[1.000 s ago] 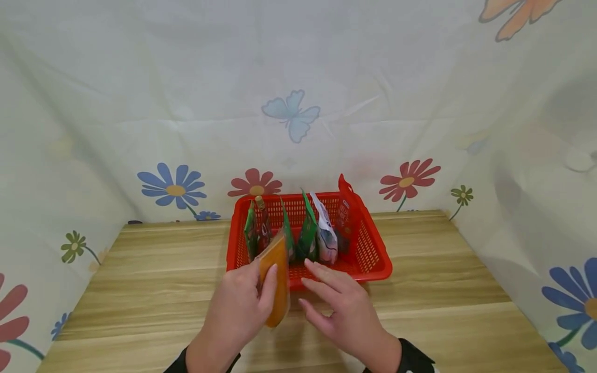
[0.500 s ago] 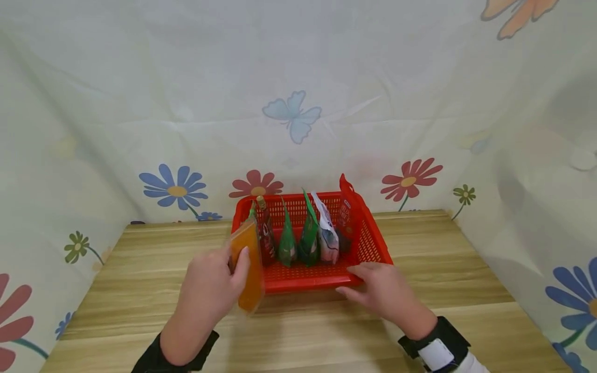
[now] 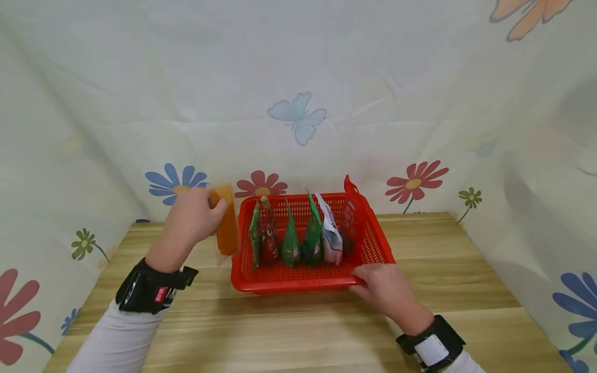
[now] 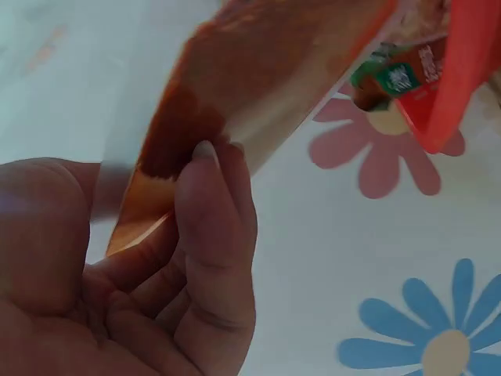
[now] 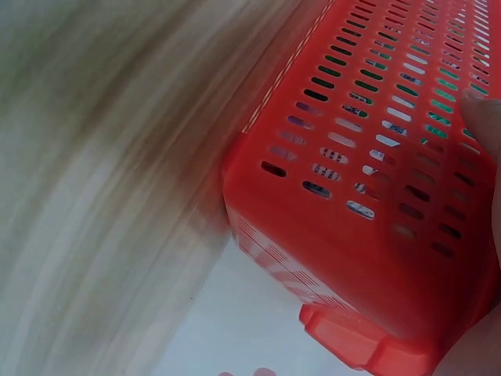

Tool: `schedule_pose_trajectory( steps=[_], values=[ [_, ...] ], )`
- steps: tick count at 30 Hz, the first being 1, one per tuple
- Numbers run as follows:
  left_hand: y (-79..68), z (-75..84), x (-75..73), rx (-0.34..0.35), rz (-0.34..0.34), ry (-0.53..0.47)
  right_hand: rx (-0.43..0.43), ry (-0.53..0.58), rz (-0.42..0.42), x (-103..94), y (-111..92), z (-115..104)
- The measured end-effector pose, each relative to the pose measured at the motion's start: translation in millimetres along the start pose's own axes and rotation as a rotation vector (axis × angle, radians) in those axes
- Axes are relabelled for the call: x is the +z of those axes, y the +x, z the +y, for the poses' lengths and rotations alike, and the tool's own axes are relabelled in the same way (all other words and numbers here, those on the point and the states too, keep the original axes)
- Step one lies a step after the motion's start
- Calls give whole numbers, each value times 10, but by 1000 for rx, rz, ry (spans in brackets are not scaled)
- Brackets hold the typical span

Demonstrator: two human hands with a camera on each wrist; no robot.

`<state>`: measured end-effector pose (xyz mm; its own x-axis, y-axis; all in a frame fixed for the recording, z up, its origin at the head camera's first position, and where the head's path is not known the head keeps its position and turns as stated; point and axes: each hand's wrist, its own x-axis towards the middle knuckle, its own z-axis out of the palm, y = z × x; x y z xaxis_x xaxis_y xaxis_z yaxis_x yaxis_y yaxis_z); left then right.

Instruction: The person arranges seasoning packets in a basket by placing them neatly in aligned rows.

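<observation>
My left hand grips a flat orange packet in clear wrapping, held up beside the basket's left end. In the left wrist view the packet lies between thumb and fingers, brownish orange with a clear edge. My right hand holds the front rim of a red plastic basket near its right corner. Upright in the basket stand a green packet, a dark red bottle, two more green packets, a white and pink packet and a red packet.
The basket stands on a wood-grain table near its back edge. A white cloth printed with flowers and a butterfly hangs behind and on both sides.
My left hand has carried the orange packet left and away from me, from in front of the basket to its left end. The right hand has moved right onto the basket's front rim.
</observation>
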<state>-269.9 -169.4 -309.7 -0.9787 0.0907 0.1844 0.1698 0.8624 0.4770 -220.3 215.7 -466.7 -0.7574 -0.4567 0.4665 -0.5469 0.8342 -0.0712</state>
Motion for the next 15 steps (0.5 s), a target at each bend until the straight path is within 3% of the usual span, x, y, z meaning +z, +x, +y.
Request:
schedule_pose_trajectory(
  steps=[5,10,15],
  values=[
    [362,-133,94,-58,-110,-38,12,1,11,10,-6,15],
    [606,-121,317,-87,-123,-39,19,-1,16,21,-8,19],
    [719,-77,495,-87,-114,-28,18,9,22,39,-17,14]
  ],
)
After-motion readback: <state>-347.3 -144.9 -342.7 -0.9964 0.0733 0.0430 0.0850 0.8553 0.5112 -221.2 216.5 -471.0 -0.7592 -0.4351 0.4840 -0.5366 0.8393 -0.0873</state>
